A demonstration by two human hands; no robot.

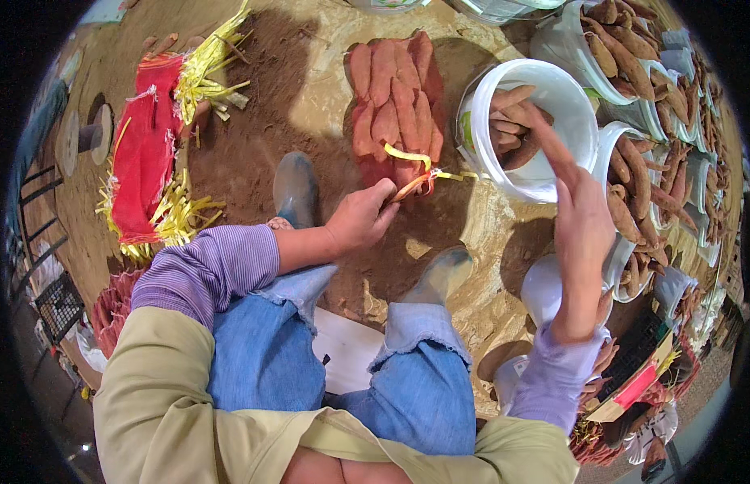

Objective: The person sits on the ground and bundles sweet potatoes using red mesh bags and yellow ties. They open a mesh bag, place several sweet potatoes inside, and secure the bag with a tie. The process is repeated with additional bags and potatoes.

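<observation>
A red mesh bag filled with sweet potatoes (400, 100) lies on the dirt floor in front of my boots. My left hand (364, 213) grips something thin and orange-red at the bag's lower end, seemingly a sweet potato or the bag's gathered neck. A yellow tie strip (409, 155) is at this end. To the right stands a white plastic bucket (583, 142) with several sweet potatoes (513, 130) inside. My right hand (583, 212), slightly blurred, is at the bucket's near rim, holding a long sweet potato (553, 142) that reaches over the inside.
A stack of empty red mesh bags (146, 151) with yellow strips (208, 66) lies at the left. Many buckets of sweet potatoes (629, 187) crowd the right. A wooden spool (87, 138) stands far left. Another person (652, 432) is at the lower right.
</observation>
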